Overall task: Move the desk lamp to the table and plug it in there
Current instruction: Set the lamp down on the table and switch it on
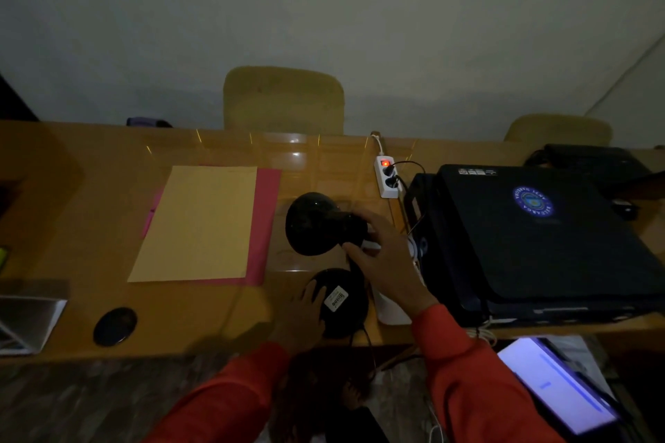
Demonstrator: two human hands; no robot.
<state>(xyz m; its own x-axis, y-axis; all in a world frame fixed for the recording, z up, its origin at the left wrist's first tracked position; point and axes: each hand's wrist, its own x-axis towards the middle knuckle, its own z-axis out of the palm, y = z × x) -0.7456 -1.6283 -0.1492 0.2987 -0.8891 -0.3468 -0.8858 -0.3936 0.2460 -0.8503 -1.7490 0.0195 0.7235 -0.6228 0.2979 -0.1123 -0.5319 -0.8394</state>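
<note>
The black desk lamp stands on the wooden table near its front edge. Its round base carries a white label. My right hand is closed around the neck just behind the lamp head. My left hand rests on the left side of the base with fingers spread over it. The lamp's black cord hangs over the table's front edge. A white power strip with a lit red switch lies behind the lamp; both visible sockets hold black plugs.
A yellow sheet on a pink folder lies left of the lamp. A dark closed laptop on a stack sits to the right. A black disc is at front left. Two chairs stand behind the table. A lit screen glows at lower right.
</note>
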